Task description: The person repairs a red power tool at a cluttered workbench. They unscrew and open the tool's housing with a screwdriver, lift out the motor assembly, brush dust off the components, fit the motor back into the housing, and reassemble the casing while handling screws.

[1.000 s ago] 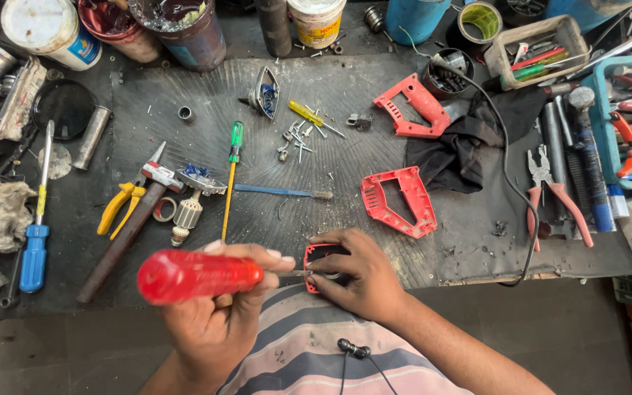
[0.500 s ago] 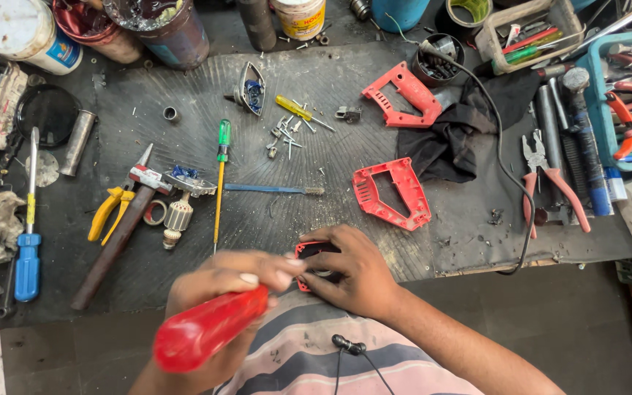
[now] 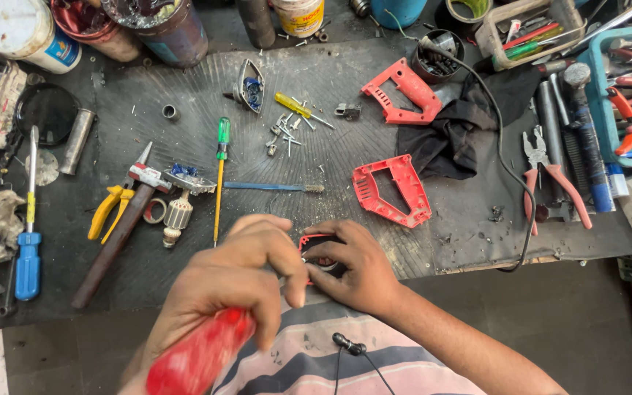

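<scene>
The left hand (image 3: 235, 285) is low in the view, with its fingers curled tight around a fat red screwdriver handle (image 3: 199, 358). The handle points down toward 7 o'clock and its end is cut off at the bottom edge. The tip of the tool is hidden behind the fingers, so where it touches is hard to tell.

The right hand (image 3: 356, 271) comes in from 5 o'clock, with the arm running off the bottom right corner. Its fingers are bent and pinched on a small red and black part (image 3: 316, 245). That part sits right between the two hands, at the near edge of the dark work mat (image 3: 199, 95). Most of the part is covered by fingers, so its shape is not clear.

At 1 o'clock from the right hand, a little way off, lies a red plastic shell (image 3: 393, 192). A second red shell (image 3: 401, 91) lies farther up, near a black cloth (image 3: 455, 139). At 11 o'clock from the left hand lies a green screwdriver (image 3: 220, 175), with yellow pliers (image 3: 107, 211) to its left. A blue screwdriver (image 3: 28, 241) lies far out at 9 o'clock.
</scene>
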